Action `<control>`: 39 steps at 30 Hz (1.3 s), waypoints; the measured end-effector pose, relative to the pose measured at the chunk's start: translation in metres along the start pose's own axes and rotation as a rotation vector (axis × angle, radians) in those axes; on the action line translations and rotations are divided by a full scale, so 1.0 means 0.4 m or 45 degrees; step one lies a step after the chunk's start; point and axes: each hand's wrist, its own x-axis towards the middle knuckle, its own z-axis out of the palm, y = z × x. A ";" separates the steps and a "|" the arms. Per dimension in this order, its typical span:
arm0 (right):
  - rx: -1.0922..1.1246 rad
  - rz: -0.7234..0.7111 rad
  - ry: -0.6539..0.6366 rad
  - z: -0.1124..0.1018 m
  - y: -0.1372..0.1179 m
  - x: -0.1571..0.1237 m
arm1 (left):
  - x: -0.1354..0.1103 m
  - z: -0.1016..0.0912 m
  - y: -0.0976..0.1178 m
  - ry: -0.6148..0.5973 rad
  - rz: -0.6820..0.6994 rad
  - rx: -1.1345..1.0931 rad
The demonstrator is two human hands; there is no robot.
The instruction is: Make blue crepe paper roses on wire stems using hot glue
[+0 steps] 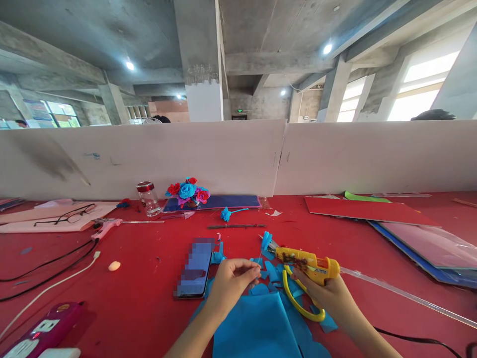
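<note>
My left hand (234, 281) pinches a thin stem between thumb and fingertips. At the stem's upper end is a small piece of rolled blue paper (266, 240), close to the nozzle of a yellow hot glue gun (307, 263). My right hand (322, 291) is wrapped round the glue gun, from whose back a long clear glue stick (402, 288) sticks out. Under the gun lie yellow-handled scissors (286, 288); their blades are mostly hidden. Blue paper scraps (274, 272) and a larger blue sheet (257, 328) lie below my hands.
A phone (194, 271) lies left of my left hand. Behind are a blue paper flower (226, 214), a dark thin rod (236, 226), a colourful flower bunch (188, 191) and a glass jar (149, 200). Coloured sheets (372, 211) are at right; a power strip (44, 328) and cables at left.
</note>
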 end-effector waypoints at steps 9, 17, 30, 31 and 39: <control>0.017 -0.007 -0.002 -0.002 -0.038 -0.014 | 0.000 0.000 -0.006 0.001 0.024 0.033; 0.009 -0.048 -0.012 -0.002 -0.044 -0.014 | 0.003 -0.001 -0.011 -0.035 0.078 0.064; 0.040 -0.097 -0.013 -0.004 -0.023 -0.008 | 0.002 0.001 -0.014 -0.034 0.125 0.139; 0.053 -0.086 -0.003 -0.004 -0.021 -0.008 | 0.002 0.002 -0.013 -0.032 0.133 0.150; 0.050 -0.068 -0.024 -0.005 -0.015 -0.011 | -0.002 0.002 -0.002 -0.028 0.176 0.261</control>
